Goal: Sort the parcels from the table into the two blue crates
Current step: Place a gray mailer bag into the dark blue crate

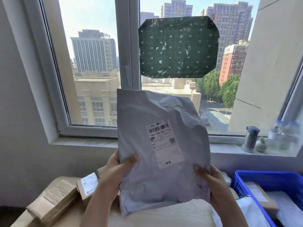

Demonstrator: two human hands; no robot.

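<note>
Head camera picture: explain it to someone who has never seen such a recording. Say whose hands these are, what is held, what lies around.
There is no machine: a person wears one camera on the head, looking forward and down at their own hands. The left hand and right hand grip a grey mailer bag by its lower corners, label facing the camera. Below left lie cardboard boxes; at lower right a blue crate holds parcels. A flask and bottles stand on the windowsill.

I am wearing the one camera on my head; it is facing the window (125,46), close to the parcel (162,145), perhaps tilting down.
</note>
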